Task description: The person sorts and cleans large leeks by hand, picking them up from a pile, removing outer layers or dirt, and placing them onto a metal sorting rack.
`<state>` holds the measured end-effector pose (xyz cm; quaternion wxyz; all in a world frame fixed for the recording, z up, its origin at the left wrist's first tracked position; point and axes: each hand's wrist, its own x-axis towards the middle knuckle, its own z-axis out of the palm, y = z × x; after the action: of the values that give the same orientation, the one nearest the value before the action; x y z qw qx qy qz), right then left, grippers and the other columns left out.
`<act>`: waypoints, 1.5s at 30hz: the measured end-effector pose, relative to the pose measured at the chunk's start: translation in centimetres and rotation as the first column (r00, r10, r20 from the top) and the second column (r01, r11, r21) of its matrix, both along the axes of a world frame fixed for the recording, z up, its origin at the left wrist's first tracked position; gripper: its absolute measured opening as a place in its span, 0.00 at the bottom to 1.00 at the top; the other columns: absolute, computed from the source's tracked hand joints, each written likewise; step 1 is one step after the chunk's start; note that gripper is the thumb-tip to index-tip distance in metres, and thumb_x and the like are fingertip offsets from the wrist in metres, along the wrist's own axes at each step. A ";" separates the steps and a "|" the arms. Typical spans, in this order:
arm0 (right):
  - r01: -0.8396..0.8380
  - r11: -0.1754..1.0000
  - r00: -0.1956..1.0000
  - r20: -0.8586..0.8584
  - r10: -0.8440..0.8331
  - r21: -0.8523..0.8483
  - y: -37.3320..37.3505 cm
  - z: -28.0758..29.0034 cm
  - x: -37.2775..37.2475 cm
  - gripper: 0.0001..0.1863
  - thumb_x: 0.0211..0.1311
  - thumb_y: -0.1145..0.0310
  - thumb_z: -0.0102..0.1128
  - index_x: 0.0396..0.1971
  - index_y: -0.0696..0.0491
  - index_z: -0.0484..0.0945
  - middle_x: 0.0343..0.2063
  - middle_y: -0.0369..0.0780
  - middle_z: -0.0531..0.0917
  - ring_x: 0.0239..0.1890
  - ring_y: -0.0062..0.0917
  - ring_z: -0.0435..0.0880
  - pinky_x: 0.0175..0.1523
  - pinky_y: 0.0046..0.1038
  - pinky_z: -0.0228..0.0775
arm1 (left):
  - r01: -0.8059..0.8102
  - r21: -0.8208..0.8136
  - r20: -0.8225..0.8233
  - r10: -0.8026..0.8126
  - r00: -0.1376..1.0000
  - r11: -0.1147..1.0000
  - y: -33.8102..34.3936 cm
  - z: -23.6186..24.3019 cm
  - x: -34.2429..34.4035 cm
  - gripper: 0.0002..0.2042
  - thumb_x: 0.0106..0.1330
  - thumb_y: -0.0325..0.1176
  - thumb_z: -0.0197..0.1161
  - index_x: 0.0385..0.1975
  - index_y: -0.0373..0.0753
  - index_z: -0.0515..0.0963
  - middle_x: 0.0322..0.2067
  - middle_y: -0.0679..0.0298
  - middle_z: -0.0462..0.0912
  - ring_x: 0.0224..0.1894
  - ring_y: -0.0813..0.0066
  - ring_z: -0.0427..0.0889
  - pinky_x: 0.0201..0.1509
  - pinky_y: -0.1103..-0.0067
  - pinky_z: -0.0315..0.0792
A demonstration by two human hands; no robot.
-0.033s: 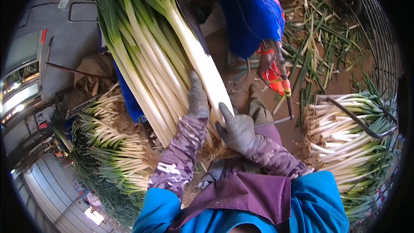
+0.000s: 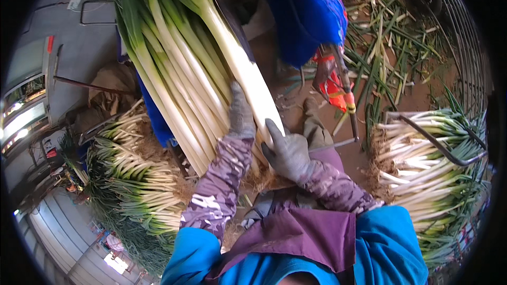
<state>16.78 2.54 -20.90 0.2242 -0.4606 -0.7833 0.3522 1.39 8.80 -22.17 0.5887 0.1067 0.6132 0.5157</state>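
Note:
Long green onions (image 2: 185, 84) with thick white stalks and green tops lie in a bundle in front of me, roots toward my lap. My left hand (image 2: 242, 113), in a grey glove, reaches between the bundle and the thick rightmost green onion (image 2: 248, 71). Its visible fingers are straight and pressed together along that stalk; the rest are hidden. Near the root end of the same stalk, my grey-gloved right hand (image 2: 290, 158) is closed on it, with a finger lying along the white part. Brown roots (image 2: 259, 178) hang below my hands.
Piles of green onions stand on the left (image 2: 150, 195) and on the right (image 2: 428, 174), the right one beneath a bent metal bar (image 2: 435, 140). A blue cover (image 2: 306, 21) hangs on a metal frame ahead. Cut green leaves (image 2: 385, 37) litter the floor at the far right.

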 end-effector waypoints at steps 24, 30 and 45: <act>-0.036 0.853 0.999 0.008 0.038 0.520 25.7 6.6 -14.8 0.29 0.69 0.54 0.53 0.63 0.57 0.67 0.60 0.51 0.73 0.67 0.46 0.66 0.72 0.45 0.56 | 0.337 0.099 -0.442 -0.262 0.858 0.936 -1.7 -8.3 -1.0 0.30 0.77 0.55 0.43 0.67 0.36 0.60 0.53 0.54 0.75 0.53 0.65 0.76 0.60 0.73 0.73; 0.028 0.918 0.975 0.193 -0.114 0.396 31.1 4.8 -21.6 0.46 0.69 0.35 0.41 0.73 0.57 0.52 0.73 0.49 0.55 0.76 0.42 0.50 0.78 0.40 0.39 | 0.175 0.059 -0.238 -0.156 0.959 0.983 -0.2 -3.6 1.4 0.33 0.76 0.56 0.44 0.72 0.39 0.53 0.57 0.52 0.70 0.53 0.64 0.75 0.57 0.73 0.73; -0.145 0.758 0.954 0.292 -0.063 0.636 33.3 0.5 -21.2 0.39 0.72 0.39 0.37 0.68 0.56 0.62 0.69 0.49 0.64 0.72 0.44 0.59 0.76 0.45 0.43 | 0.148 0.174 -0.316 -0.087 0.945 0.974 -1.9 -2.1 3.0 0.37 0.76 0.50 0.47 0.74 0.32 0.43 0.74 0.43 0.46 0.78 0.54 0.41 0.78 0.71 0.38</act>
<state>-4.43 35.80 -20.42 0.2425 -0.3838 -0.8910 -0.0099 4.36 6.86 -24.23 0.5030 0.2791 0.6361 0.5143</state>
